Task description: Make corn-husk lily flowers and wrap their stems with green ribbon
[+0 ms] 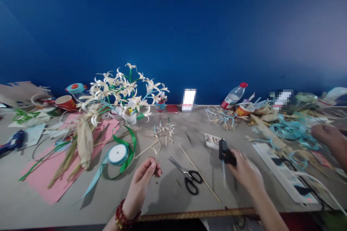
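Note:
My left hand [145, 173] is closed in a pinch on a small husk flower [156, 155], whose pale curled petals rise above the fingertips. In my right hand [248, 173] is a black hot glue gun [227, 153], with a translucent glue stick [224, 174] hanging from it. Between the hands lie black-handled scissors [188, 177] and a thin wooden stick [200, 175]. Several small finished husk flowers [165, 131] rest on the table beyond my left hand. Left of it stands a spool of light blue ribbon [118, 154], with green ribbon [131, 151] looped beside it.
White husk flowers [127, 90] stand in a cup at the back. Dried husks [85, 144] lie on pink paper [48, 184]. Another glue gun [13, 141] is far left. At right are a power strip [284, 173], a bottle [234, 95] and another person's hand [325, 135].

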`<state>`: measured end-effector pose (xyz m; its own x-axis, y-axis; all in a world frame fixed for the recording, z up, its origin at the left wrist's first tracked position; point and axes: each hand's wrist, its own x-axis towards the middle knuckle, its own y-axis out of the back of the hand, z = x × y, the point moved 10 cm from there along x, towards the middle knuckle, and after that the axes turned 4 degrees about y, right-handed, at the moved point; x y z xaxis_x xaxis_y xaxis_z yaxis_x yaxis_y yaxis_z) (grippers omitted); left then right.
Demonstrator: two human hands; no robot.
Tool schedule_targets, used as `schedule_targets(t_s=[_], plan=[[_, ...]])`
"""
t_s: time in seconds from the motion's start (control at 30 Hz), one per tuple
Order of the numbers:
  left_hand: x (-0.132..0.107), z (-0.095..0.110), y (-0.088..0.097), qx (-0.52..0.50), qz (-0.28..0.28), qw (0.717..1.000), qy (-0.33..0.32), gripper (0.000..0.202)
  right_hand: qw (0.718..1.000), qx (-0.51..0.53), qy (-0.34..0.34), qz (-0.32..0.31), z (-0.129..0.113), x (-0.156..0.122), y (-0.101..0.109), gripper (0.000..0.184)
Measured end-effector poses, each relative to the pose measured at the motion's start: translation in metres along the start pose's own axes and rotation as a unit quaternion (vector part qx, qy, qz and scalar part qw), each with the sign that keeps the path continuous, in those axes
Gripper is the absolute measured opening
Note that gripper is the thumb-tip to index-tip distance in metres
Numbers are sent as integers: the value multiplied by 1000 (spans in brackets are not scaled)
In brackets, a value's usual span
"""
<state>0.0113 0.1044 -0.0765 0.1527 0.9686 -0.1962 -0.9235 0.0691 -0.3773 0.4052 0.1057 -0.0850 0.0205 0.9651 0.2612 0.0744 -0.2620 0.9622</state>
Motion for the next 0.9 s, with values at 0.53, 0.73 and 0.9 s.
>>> schedule_targets(t_s=[0.53,0.73,0.9], plan=[[-8,25,8,-18,3,997,-71,25,942,299,155,-10,-197,65,35,21],[-10,65,53,30,63,989,-127,27,894,342,256,-138,-249,36,19,27],[-47,150,147,-19,223,929,-294,12,937,293,157,-105,-148,5,14,29]])
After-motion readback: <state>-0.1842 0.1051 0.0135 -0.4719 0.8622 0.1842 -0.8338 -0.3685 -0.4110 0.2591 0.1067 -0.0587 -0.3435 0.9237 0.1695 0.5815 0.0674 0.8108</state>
